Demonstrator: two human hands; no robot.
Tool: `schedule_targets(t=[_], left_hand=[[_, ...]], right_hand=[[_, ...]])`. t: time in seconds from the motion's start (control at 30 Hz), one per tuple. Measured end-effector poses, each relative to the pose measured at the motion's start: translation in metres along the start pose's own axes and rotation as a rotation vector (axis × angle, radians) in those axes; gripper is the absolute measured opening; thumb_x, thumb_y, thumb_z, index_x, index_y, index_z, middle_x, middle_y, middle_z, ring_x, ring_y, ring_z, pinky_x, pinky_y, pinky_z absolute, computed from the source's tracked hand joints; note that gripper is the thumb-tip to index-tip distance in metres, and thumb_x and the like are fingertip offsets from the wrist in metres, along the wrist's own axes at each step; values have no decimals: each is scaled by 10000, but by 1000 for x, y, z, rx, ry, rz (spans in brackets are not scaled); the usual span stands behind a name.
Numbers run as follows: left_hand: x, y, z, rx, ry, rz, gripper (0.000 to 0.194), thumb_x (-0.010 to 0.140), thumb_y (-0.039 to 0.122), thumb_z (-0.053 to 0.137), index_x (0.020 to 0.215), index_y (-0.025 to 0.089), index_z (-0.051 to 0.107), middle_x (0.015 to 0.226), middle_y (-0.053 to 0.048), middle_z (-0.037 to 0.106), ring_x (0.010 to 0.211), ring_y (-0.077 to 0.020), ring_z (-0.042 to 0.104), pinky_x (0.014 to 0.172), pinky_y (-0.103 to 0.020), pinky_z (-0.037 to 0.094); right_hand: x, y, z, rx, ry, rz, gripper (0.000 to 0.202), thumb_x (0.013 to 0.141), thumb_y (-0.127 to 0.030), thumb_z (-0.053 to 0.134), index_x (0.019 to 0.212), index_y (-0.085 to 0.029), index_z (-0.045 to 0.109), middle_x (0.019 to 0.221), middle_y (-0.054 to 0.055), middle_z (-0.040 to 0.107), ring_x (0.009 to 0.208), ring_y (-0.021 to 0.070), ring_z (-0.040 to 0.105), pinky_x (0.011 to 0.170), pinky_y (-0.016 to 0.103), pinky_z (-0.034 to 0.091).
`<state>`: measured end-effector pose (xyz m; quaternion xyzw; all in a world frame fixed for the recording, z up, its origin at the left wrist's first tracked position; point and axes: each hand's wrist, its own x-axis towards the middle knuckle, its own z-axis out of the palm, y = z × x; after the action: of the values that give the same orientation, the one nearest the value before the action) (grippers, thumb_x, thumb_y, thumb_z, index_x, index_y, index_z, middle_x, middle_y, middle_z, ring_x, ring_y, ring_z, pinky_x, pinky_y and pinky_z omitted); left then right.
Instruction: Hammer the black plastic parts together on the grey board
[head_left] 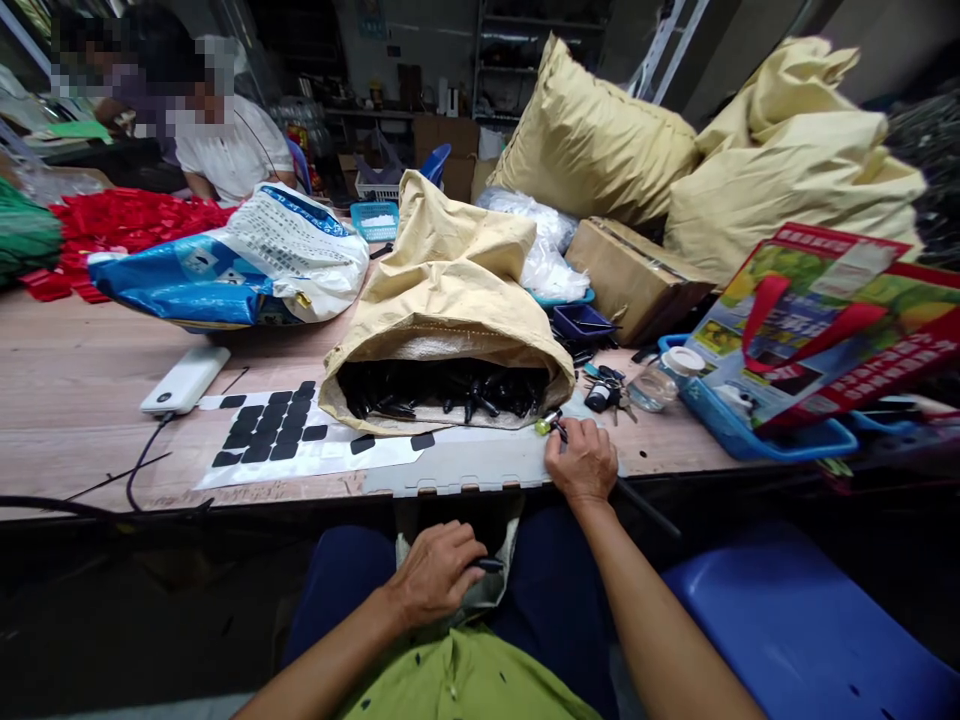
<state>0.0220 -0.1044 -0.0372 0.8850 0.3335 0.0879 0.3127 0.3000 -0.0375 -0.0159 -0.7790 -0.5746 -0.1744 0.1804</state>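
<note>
The left hand (442,568) is closed on a black piece (489,565), its end poking out past the fingers, above an open bag (491,592) between the knees. Up and to the right of it, the right hand (583,458) is at the front edge of the surface (90,350), fingers curled in beside a small yellow-green item (543,426); whether they are clamped on it I cannot tell. A dark rod (651,508) shows past that wrist.

Just beyond both hands, a beige sack (450,270) lies with its mouth facing them, black pieces (450,388) inside. Left of the right hand is a white sheet (322,455) with black patches; to its right, keys (624,408), a clear jar (656,388) and a blue tray (787,440).
</note>
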Motion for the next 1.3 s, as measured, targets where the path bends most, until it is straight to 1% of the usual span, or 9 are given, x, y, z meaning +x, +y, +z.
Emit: schedule_targets(t=[0.13,0.23,0.33,0.43,0.53,0.63,0.97,1.13,1.3], left_hand=[[-5,-11,20,-19,-66,-227,240,954,310,558,1161,272,673,1105,-51,675,1031,-222,648,882,-339,505],[-2,-5,6,-37,-29,-196,256,964,336,551,1182,282,673,1099,-43,684,997,-213,676,850,-321,524],[11,2,-31,-3,173,-134,263,999,375,504,1152,281,695,1060,-48,720,978,-206,687,877,-310,520],[35,-6,-83,141,417,-346,325,982,431,530,1218,264,678,1026,-70,751,946,-236,697,875,-334,515],[60,-26,-129,305,443,-648,418,1000,509,457,1292,264,629,1050,-95,761,963,-285,705,822,-363,507],[72,-40,-151,381,366,-835,566,994,640,344,1133,204,677,1027,-160,757,981,-352,707,819,-417,503],[39,-17,-132,391,432,-816,258,1010,387,452,1214,244,516,1002,-103,739,869,-313,710,734,-369,469],[45,-8,-106,194,383,-506,283,943,345,616,1216,282,573,1065,-49,734,969,-270,676,799,-343,464],[75,-26,-83,93,405,-221,124,904,280,669,1021,241,683,1025,-44,701,1029,-246,612,927,-358,453]], right_hand=[[0,0,0,6,-6,3,213,919,-313,572,1043,-188,692,965,92,597,921,251,468,744,348,278],[0,0,-1,7,-7,1,211,918,-307,575,1053,-193,689,974,89,600,929,250,473,748,349,284],[1,-1,-2,5,-11,4,210,915,-308,578,1049,-189,688,972,91,601,929,252,472,749,351,283],[1,-1,-3,10,-13,9,213,910,-309,580,1044,-185,690,969,95,601,924,252,469,745,352,279],[0,-1,-2,11,-8,7,211,912,-306,576,1041,-187,693,964,93,601,922,252,468,744,353,279],[0,-1,-2,17,-7,6,215,914,-306,575,1050,-189,694,972,96,603,926,254,466,745,355,279],[0,-2,-4,31,-30,20,228,922,-310,563,1070,-188,685,991,96,598,942,256,472,766,354,291],[0,-3,-4,18,-20,23,218,918,-309,571,1061,-191,685,985,91,601,934,253,474,767,355,292],[-1,-2,-3,24,-19,18,212,917,-312,584,1058,-189,684,984,92,600,941,254,474,765,348,291]])
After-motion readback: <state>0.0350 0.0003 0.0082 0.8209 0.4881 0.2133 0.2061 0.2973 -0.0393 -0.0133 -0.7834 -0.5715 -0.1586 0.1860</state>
